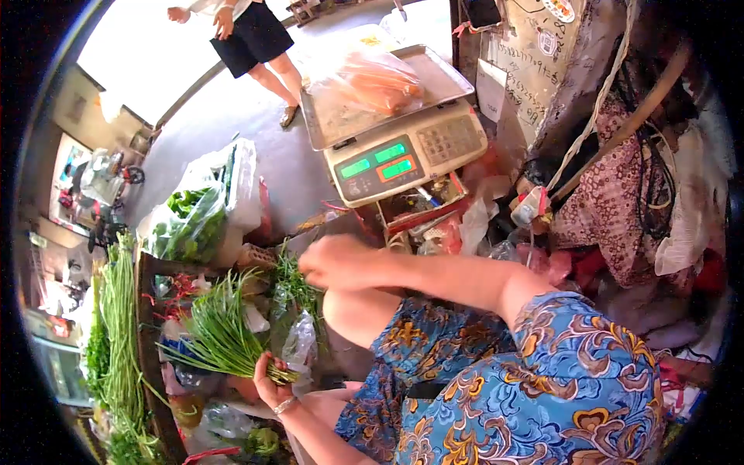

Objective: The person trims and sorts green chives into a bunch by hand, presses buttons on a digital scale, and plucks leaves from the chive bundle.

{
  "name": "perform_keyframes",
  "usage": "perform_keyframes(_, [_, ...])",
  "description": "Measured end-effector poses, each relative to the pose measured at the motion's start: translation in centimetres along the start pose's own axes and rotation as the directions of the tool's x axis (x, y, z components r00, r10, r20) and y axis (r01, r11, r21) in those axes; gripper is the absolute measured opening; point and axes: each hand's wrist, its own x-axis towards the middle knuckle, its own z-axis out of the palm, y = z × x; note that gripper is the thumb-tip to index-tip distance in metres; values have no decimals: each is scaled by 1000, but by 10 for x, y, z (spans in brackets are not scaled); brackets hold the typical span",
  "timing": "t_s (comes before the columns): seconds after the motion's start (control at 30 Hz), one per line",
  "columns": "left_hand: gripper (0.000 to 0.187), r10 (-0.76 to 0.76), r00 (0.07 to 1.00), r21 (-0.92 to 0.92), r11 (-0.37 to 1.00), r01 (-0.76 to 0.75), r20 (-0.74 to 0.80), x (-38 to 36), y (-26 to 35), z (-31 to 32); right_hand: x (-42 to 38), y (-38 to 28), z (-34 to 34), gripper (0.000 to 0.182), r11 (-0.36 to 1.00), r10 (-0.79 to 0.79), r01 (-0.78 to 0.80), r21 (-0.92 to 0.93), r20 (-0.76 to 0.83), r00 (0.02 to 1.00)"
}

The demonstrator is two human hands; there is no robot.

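My left hand (273,385), with a bracelet at its wrist, is closed around the cut ends of a bunch of chives (225,324). The long green leaves fan out up and to the left. My right hand (338,262) is lifted above my knee, blurred, with its fingers bent. Just left of it and lower lie loose green stems (291,288); whether the fingers touch any cannot be made out. A crumpled clear plastic bag (301,341) sits between the bunch and my leg.
A digital scale (411,159) with a lit display carries bagged carrots (380,81) on its pan. Bagged leafy greens (186,221) stand at left, long beans (120,325) hang over the stall edge. A person in black shorts (252,39) stands beyond. Cords and cloth crowd the right side.
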Motion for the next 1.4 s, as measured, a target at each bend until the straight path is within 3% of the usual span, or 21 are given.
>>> perform_keyframes(0.03, [13, -11, 1000, -28, 1000, 11, 0, 5, -1, -8, 17, -17, 15, 20, 998, 0, 10, -63, 156, 988])
perform_keyframes(0.1, [14, 31, 999, 15, 999, -32, 23, 0, 1, -4, 45, -43, 49, 24, 997, -18, 42, -68, 320, 947])
perform_keyframes(0.23, [14, 101, 994, -61, 993, -103, -38, -7, 2, 6, 83, -56, 110, 38, 995, -22, -33, 96, 523, 852])
perform_keyframes(0.3, [13, 136, 991, -64, 989, -137, -23, -5, -1, 2, 89, -39, 153, 47, 786, -99, -347, 512, 657, 747])
perform_keyframes(0.37, [13, 148, 988, 33, 989, -147, -41, -9, -2, 11, 85, -43, 148, 50, 698, -117, -440, 565, 696, 708])
perform_keyframes(0.43, [14, 148, 988, 26, 989, -147, -34, -12, -4, 21, 86, -43, 142, 48, 503, -124, -531, 683, 664, 737])
perform_keyframes(0.47, [15, 169, 986, 76, 983, -168, -10, -9, -4, 21, 89, -39, 142, 43, 491, -27, -580, 650, 677, 736])
perform_keyframes(0.5, [16, 190, 982, 126, 974, -190, 16, -7, -2, 27, 91, -40, 145, 43, 490, -29, -581, 650, 678, 735])
perform_keyframes(0.57, [19, 228, 974, 114, 967, -227, 5, -11, -3, 42, 92, -41, 150, 37, 214, 44, -638, 740, 645, 763])
perform_keyframes(0.6, [21, 231, 973, 125, 965, -232, 22, -11, -2, 46, 94, -46, 145, 35, 217, 106, -660, 719, 655, 748])
perform_keyframes(0.73, [27, 209, 978, 163, 964, -210, 25, -9, -2, 45, 94, -41, 152, 30, 294, 75, -611, 735, 620, 781])
perform_keyframes(0.83, [26, 203, 979, 129, 971, -200, -10, -8, -4, 48, 98, -41, 162, 38, 477, 104, -439, 762, 446, 889])
perform_keyframes(0.9, [26, 187, 982, 117, 976, -182, -35, -12, -3, 51, 98, -33, 174, 36, 482, 48, -420, 769, 455, 889])
perform_keyframes(0.97, [28, 192, 981, 275, 943, -189, 16, -15, 2, 52, 96, -43, 163, 29, 403, 76, -470, 785, 484, 872])
perform_keyframes(1.03, [30, 206, 978, 159, 966, -202, -11, -20, 4, 68, 96, -36, 169, 20, 501, 52, -442, 744, 483, 874])
perform_keyframes(1.17, [35, 233, 972, 123, 965, -233, 21, -25, 5, 68, 88, -44, 154, 17, 429, 81, -519, 739, 541, 837])
perform_keyframes(1.4, [32, 223, 974, 36, 974, -225, 43, -33, 6, 65, 79, -44, 148, 16, 376, 19, -513, 772, 547, 837])
